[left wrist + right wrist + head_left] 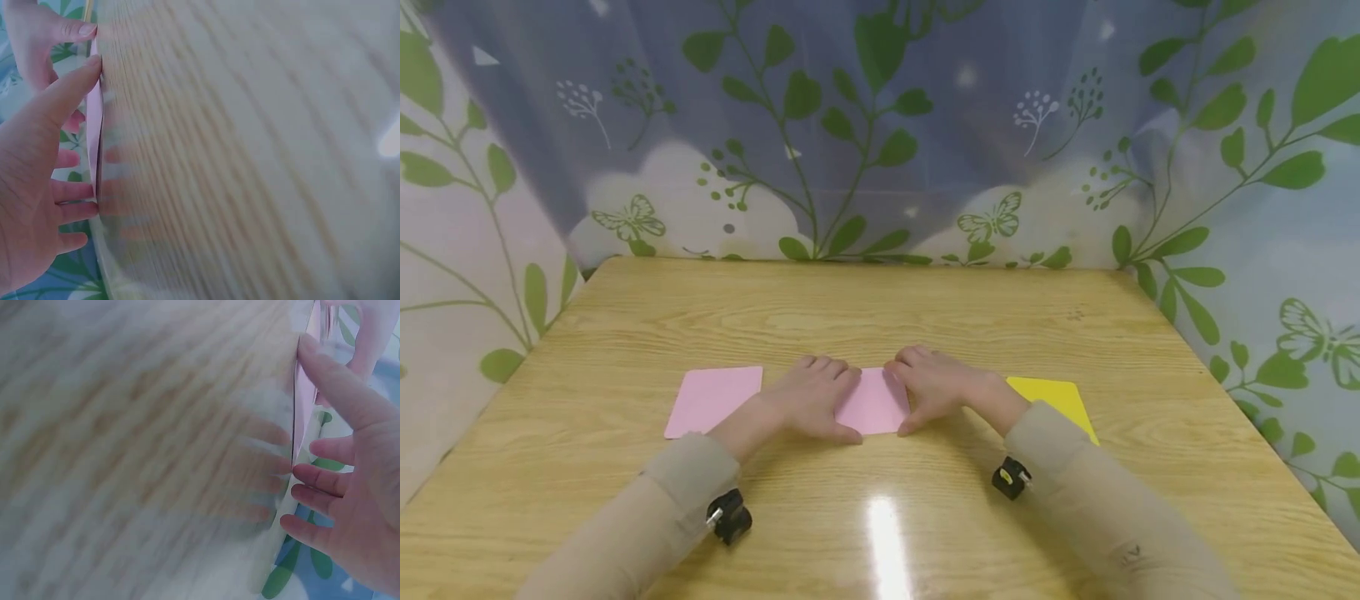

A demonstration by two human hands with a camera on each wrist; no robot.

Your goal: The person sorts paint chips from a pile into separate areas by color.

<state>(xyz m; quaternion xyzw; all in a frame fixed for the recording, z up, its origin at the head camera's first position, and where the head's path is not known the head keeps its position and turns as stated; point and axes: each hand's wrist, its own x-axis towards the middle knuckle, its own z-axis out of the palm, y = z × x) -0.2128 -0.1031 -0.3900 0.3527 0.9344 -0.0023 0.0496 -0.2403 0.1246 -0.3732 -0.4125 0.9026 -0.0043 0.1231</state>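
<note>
A pink square sheet (872, 404) lies between the two hands at the middle of the wooden table. My left hand (812, 398) touches its left side, thumb at the near corner and fingers towards the far corner. On the opposite side my right hand (936, 385) rests its thumb by the near right corner, its fingers reaching over the far right part. Both wrist views catch the pink sheet (94, 131) (303, 403) nearly edge-on, with slightly bent fingers against the tabletop. Whether either hand pinches the paper cannot be made out.
Another pink square sheet (715, 402) lies flat left of the left forearm. A yellow sheet (1056, 400) lies on the right, partly covered by the right sleeve. A leaf-patterned curtain (850, 167) borders the table (850, 312) at the back and sides.
</note>
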